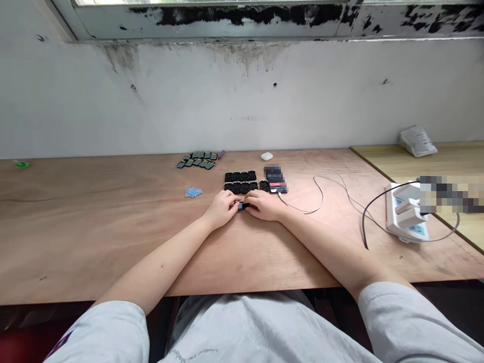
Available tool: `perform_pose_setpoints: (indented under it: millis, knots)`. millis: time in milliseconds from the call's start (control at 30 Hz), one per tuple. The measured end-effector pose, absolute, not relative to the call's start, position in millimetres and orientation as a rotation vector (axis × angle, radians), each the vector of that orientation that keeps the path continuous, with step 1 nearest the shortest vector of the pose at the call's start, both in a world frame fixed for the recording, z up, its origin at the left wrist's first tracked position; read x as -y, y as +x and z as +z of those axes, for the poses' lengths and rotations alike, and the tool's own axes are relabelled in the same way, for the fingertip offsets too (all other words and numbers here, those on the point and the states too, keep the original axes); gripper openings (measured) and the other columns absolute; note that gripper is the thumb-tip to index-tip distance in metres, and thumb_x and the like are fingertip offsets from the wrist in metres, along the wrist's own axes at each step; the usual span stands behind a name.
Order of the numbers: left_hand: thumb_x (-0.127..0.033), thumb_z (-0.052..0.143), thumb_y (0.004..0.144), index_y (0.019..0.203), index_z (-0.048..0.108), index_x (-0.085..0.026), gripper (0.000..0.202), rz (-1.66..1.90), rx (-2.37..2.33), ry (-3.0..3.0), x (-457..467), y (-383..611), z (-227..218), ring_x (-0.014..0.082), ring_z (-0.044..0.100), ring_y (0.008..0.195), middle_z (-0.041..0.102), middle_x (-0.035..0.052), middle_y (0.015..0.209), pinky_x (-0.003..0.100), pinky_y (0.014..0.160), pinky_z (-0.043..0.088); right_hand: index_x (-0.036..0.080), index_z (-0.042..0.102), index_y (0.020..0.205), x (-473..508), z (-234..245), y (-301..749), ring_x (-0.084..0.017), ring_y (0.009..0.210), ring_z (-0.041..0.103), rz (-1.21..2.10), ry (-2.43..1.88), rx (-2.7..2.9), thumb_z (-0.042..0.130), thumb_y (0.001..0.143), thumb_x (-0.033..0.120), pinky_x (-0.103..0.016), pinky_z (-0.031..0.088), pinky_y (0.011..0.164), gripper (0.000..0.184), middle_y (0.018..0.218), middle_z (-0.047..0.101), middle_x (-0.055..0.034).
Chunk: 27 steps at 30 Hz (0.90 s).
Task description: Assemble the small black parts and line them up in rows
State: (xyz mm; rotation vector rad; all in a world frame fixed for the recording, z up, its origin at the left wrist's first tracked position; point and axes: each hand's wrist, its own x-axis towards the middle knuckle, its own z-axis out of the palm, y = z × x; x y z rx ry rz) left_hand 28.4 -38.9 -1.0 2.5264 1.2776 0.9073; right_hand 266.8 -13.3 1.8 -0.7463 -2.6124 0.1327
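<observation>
My left hand (223, 206) and my right hand (264, 205) meet on the wooden table (113, 227), fingers curled round a small black part (244, 205) with a bluish face between them. Just beyond lie two rows of several similar black parts (242, 182). A small pile of pale blue pieces (193, 192) lies to the left of my hands. Further back sit several dark green flat squares (198, 160).
A phone (276, 180) lies right of the black rows with a white cable (325, 194) running to a white power strip (408, 217) at the right. A small white case (266, 156), a green object (21, 164) at far left, and a bagged item (417, 140) on the neighbouring table.
</observation>
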Motion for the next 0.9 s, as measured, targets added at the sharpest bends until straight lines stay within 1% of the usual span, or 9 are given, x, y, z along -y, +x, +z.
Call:
perform_pose_setpoints:
  millis: [100,233,467,700,900]
  knots:
    - [-0.03,0.053,0.098,0.114,0.074,-0.024,0.027,0.9,-1.241,2.539,41,26,0,0.0248,0.059,0.103,0.065,0.0087,0.107,0.043,0.096,0.051,0.019,0.07,0.118,13,1,267,-0.024,0.109,0.062,0.139,-0.752,2.612,0.06,0.096,0.023,-0.037,0.05,0.093,0.024,0.117,0.068,-0.0107]
    - [-0.035,0.062,0.095,0.115,0.076,-0.027,0.026,0.797,-1.141,2.629,42,20,2,0.0272,0.058,0.113,0.064,0.0096,0.117,0.046,0.104,0.049,0.019,0.07,0.117,13,1,267,-0.024,0.109,0.062,0.146,-0.764,2.613,0.061,0.096,0.023,-0.036,0.05,0.092,0.023,0.116,0.068,-0.0102]
    - [-0.033,0.064,0.093,0.119,0.076,-0.027,0.029,0.759,-1.087,2.67,39,16,-3,0.0285,0.056,0.12,0.064,0.0103,0.123,0.048,0.109,0.046,0.019,0.067,0.122,13,1,267,-0.024,0.106,0.063,0.151,-0.788,2.606,0.061,0.098,0.026,-0.036,0.049,0.092,0.026,0.111,0.068,-0.01]
    - [-0.033,0.064,0.093,0.11,0.08,-0.03,0.024,0.778,-1.192,2.6,33,16,-8,0.0284,0.058,0.115,0.071,0.0074,0.114,0.05,0.105,0.047,0.019,0.068,0.119,13,2,267,-0.024,0.104,0.063,0.141,-0.771,2.601,0.062,0.098,0.026,-0.036,0.05,0.09,0.024,0.11,0.069,-0.0099]
    - [-0.031,0.065,0.093,0.109,0.078,-0.027,0.021,0.803,-1.094,2.589,35,16,-1,0.025,0.062,0.106,0.076,0.005,0.11,0.045,0.098,0.051,0.019,0.068,0.12,12,2,267,-0.024,0.103,0.063,0.165,-0.76,2.596,0.062,0.098,0.026,-0.036,0.05,0.09,0.024,0.108,0.069,-0.0099]
